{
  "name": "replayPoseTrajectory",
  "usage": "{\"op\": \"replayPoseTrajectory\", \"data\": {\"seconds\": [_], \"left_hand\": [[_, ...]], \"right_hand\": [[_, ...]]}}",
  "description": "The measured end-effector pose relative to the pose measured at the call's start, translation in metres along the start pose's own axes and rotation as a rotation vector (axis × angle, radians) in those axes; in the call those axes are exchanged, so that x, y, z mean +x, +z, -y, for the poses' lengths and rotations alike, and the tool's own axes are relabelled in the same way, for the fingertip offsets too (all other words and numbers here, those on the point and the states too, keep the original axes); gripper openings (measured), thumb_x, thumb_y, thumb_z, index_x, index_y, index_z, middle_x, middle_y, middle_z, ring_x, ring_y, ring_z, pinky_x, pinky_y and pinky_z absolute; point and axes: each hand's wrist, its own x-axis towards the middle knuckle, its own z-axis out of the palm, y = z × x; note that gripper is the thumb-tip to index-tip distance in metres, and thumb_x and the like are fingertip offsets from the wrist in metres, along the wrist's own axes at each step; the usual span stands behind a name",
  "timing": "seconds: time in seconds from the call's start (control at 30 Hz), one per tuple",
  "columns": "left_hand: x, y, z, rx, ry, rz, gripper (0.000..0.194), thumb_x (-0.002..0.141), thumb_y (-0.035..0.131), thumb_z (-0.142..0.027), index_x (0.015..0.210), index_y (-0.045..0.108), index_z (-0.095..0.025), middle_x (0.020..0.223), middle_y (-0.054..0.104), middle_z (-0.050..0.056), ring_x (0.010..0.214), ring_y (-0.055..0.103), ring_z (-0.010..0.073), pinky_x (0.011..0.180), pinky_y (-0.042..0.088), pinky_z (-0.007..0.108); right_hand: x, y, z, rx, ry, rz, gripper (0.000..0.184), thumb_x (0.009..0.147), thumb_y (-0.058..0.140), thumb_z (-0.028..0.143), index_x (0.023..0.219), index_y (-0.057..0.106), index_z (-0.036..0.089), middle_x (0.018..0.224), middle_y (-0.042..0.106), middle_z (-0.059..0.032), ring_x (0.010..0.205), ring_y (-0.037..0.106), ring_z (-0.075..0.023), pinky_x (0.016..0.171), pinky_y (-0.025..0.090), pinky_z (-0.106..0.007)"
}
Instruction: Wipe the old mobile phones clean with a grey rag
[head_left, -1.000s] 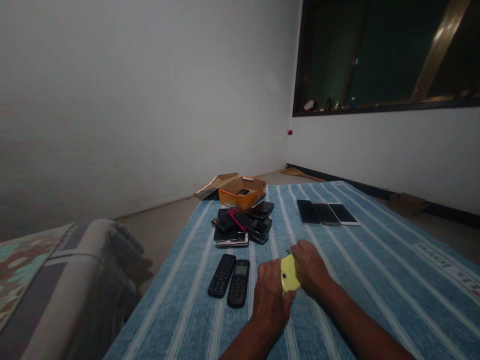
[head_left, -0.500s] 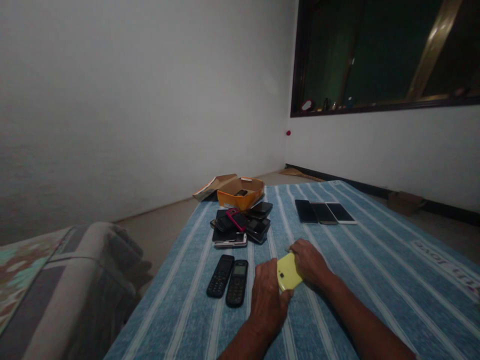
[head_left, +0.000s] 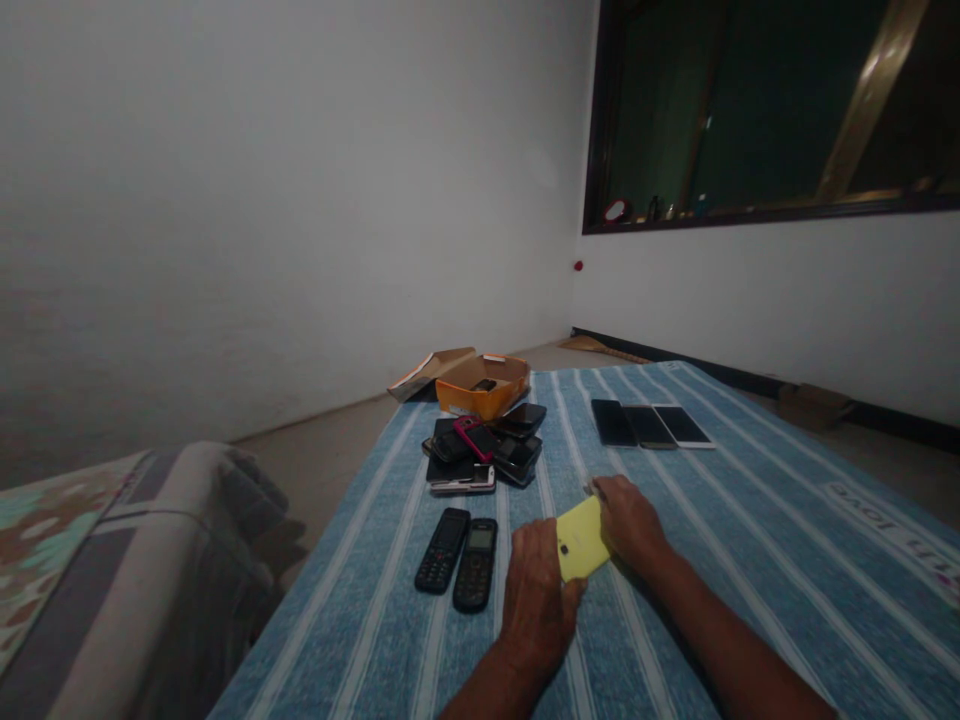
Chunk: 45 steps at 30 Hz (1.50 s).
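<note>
The left hand (head_left: 536,590) and the right hand (head_left: 628,522) hold a yellow phone (head_left: 581,538) between them, both narrowly closed on it. The left hand grips its lower left side, and the right hand's fingers curl over its upper right edge. The phone sits low on the near part of a blue striped cloth (head_left: 750,560), with its back facing up and a small dark camera hole showing near one corner. Just left of the left hand, two black keypad phones (head_left: 442,550) lie side by side, the one nearer the hand with a small lit screen (head_left: 481,539). Farther up the cloth, toward its far end, is a loose heap of dark phones (head_left: 480,450), with a pink phone (head_left: 476,438) near the top and a silver phone (head_left: 463,479) at the near side. Right behind the heap, at the far edge of the cloth, stands an open orange cardboard box (head_left: 484,388) with a small dark phone (head_left: 484,385) inside and a brown flap (head_left: 431,373) beside it. To the right, three smartphones (head_left: 651,425) lie in a neat row, one black, one grey and one white. Beyond the cloth's left edge lies a bundle of patterned bedding (head_left: 135,560).
</note>
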Motion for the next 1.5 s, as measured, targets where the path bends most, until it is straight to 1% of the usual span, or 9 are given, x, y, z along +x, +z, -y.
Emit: {"op": "replayPoseTrajectory", "data": {"seconds": [0.23,0.5,0.6,0.7,0.87,0.93,1.13,1.37,1.5], "left_hand": [[-0.002,0.004,0.007,0.004,0.007,0.008,0.061,0.073,0.059,-0.012,0.131,0.041,-0.016,0.119,0.054,0.012,0.114,0.048,0.0296,0.098,0.043,0.046],[0.001,0.001,0.001,0.023,-0.048,0.035,0.058,0.071,0.061,-0.012,0.126,0.045,-0.016,0.115,0.055,0.011,0.11,0.049,0.0294,0.094,0.044,0.044],[0.002,0.002,0.002,0.024,-0.077,0.052,0.057,0.071,0.061,-0.013,0.125,0.046,-0.017,0.115,0.055,0.011,0.11,0.048,0.0301,0.094,0.044,0.045],[0.001,0.004,0.005,0.017,-0.065,0.047,0.059,0.072,0.062,-0.015,0.128,0.044,-0.017,0.118,0.055,0.012,0.111,0.049,0.0311,0.095,0.043,0.047],[0.002,0.004,0.005,-0.002,-0.037,0.015,0.062,0.07,0.06,-0.011,0.129,0.044,-0.017,0.117,0.057,0.012,0.109,0.05,0.0296,0.094,0.044,0.047],[0.003,0.003,0.003,0.001,-0.06,0.019,0.06,0.069,0.061,-0.013,0.126,0.046,-0.018,0.115,0.058,0.011,0.107,0.051,0.0297,0.093,0.044,0.047],[0.003,-0.001,0.0,0.06,-0.083,0.039,0.05,0.071,0.063,-0.02,0.119,0.05,-0.017,0.11,0.059,0.011,0.104,0.052,0.0303,0.09,0.044,0.046],[0.004,0.0,0.001,0.066,-0.058,0.037,0.042,0.071,0.059,-0.013,0.112,0.052,-0.019,0.107,0.06,0.009,0.102,0.053,0.0287,0.09,0.044,0.044],[0.004,-0.003,-0.001,0.062,-0.071,0.04,0.04,0.071,0.06,-0.015,0.11,0.052,-0.019,0.106,0.058,0.009,0.101,0.052,0.0286,0.09,0.043,0.044]], "right_hand": [[-0.009,-0.021,0.025,-0.306,0.04,0.153,0.035,0.087,0.044,0.004,0.115,0.063,0.013,0.105,0.064,-0.0162,0.098,0.061,-0.0274,0.075,0.041,-0.033],[-0.012,-0.027,0.028,-0.358,0.08,0.183,0.03,0.084,0.048,0.003,0.108,0.065,0.008,0.103,0.064,-0.02,0.097,0.061,-0.0307,0.073,0.042,-0.034],[-0.015,-0.02,0.03,-0.313,0.005,0.148,0.034,0.083,0.049,0.002,0.113,0.064,0.01,0.106,0.063,-0.018,0.099,0.059,-0.029,0.076,0.041,-0.033],[-0.019,-0.007,0.035,-0.186,-0.15,0.097,0.036,0.086,0.047,0.003,0.116,0.063,0.013,0.105,0.063,-0.0144,0.1,0.055,-0.026,0.083,0.04,-0.032],[-0.021,0.01,0.037,0.018,-0.378,0.125,0.023,0.093,0.045,0.014,0.101,0.066,0.017,0.097,0.06,-0.0081,0.093,0.052,-0.0212,0.084,0.038,-0.029],[-0.018,0.01,0.032,0.029,-0.375,0.135,0.023,0.093,0.045,0.014,0.099,0.066,0.018,0.094,0.059,-0.0071,0.092,0.051,-0.0207,0.084,0.038,-0.029],[-0.013,0.005,0.016,-0.047,-0.179,0.089,0.034,0.089,0.042,0.006,0.113,0.065,0.015,0.1,0.06,-0.0109,0.098,0.051,-0.0233,0.089,0.038,-0.031],[-0.033,0.014,0.039,0.065,-0.393,0.079,0.028,0.093,0.046,0.013,0.114,0.063,0.017,0.107,0.06,-0.0101,0.104,0.049,-0.0234,0.096,0.036,-0.033],[-0.031,0.009,0.034,0.059,-0.369,0.077,0.028,0.093,0.044,0.012,0.111,0.064,0.019,0.103,0.059,-0.0087,0.098,0.05,-0.022,0.089,0.039,-0.031]]}}
